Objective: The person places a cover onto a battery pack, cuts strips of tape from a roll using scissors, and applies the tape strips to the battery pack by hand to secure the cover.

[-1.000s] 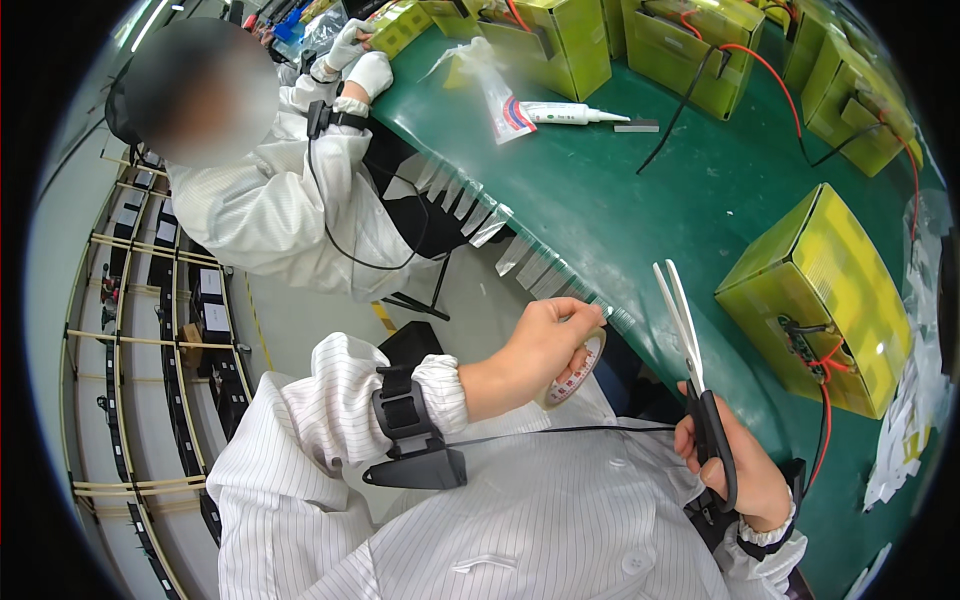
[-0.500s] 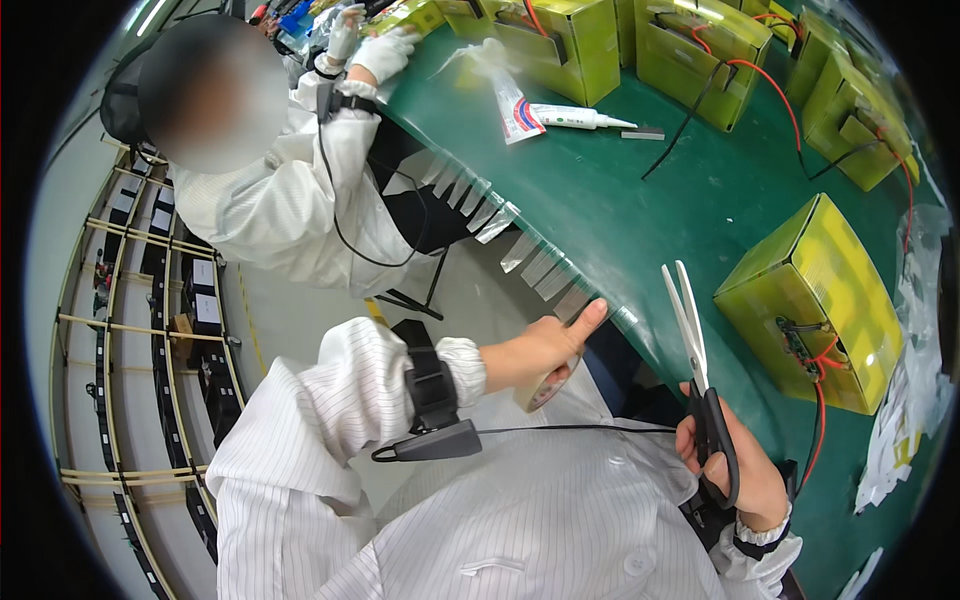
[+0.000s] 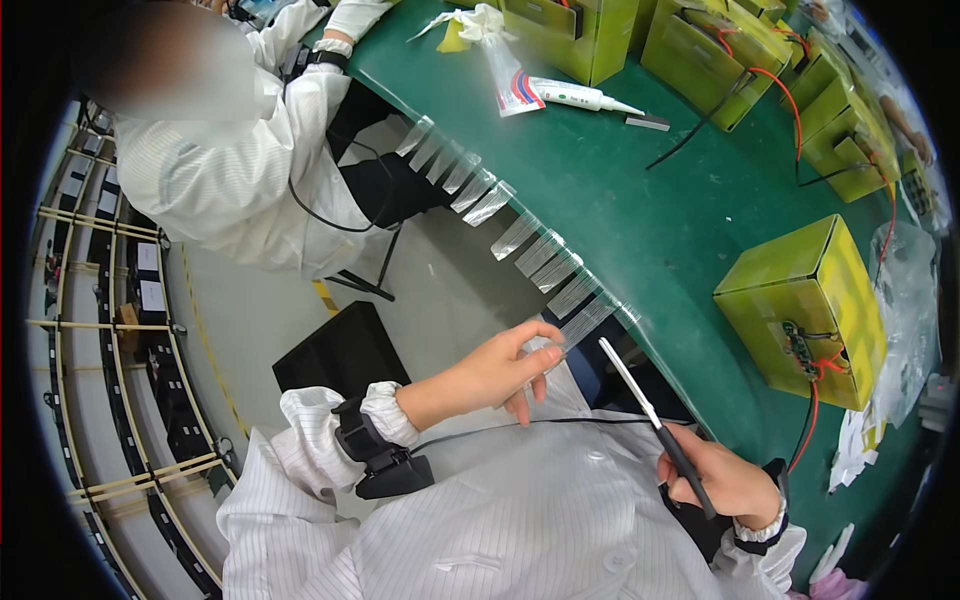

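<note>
A green table (image 3: 665, 225) fills the upper right, its edge slanting from top left down toward the person's lap. At upper left sits a co-worker (image 3: 205, 185) in a white coat. On the table, to the right, stands a yellow-green box (image 3: 800, 310) with red and black wires on its front.

The left hand (image 3: 485, 372) is just off the table edge, thumb and forefinger seemingly pinching the end of a clear strip (image 3: 587, 318), the other fingers loosely curled. The right hand (image 3: 722, 475), lower right, is wrapped around the black handles of scissors (image 3: 657, 425). Their pale blades point up and left, the tip near the strip but apart from it; seen edge-on, they do not show whether they are parted.

Farther up, more clear strips (image 3: 515, 235) hang along the table edge.

For a clean cut, the strip would best be kept taut and flat, with the blades square across it, between fingertips and table edge and clear of the skin. Slack film could fold and stick to itself.
</note>
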The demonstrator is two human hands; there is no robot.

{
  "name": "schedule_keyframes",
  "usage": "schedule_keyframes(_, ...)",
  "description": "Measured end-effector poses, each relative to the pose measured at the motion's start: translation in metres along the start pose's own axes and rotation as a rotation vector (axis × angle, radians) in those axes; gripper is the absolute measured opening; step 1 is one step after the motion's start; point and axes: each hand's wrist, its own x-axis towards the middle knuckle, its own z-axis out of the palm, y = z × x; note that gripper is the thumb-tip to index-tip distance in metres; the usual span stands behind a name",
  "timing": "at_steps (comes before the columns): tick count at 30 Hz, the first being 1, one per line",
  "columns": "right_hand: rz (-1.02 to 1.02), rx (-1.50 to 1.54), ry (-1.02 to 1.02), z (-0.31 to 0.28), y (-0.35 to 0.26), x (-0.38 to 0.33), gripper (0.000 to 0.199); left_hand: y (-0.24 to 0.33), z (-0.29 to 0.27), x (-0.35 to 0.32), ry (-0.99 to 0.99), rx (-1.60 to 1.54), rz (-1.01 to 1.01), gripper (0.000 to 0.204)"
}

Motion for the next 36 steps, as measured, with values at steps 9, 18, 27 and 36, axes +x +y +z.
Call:
schedule_keyframes(9,0.119,-0.168,0.105,0.005,-0.033,0.028,0.077,-0.002,0.0,-0.001,-0.027,-0.14,0.029,0.034)
schedule_keyframes(18,0.094,-0.152,0.195,0.01,-0.034,0.038,0.06,-0.003,-0.002,0.003,-0.025,-0.153,-0.004,0.033)
schedule_keyframes(27,0.011,-0.232,0.096,0.027,-0.014,0.053,0.05,-0.031,-0.019,-0.014,-0.07,0.031,-0.185,0.032)
schedule_keyframes(36,-0.2,0.133,-0.132,0.013,-0.008,-0.014,0.095,0.055,-0.037,-0.101,0.214,0.646,0.3,0.047)
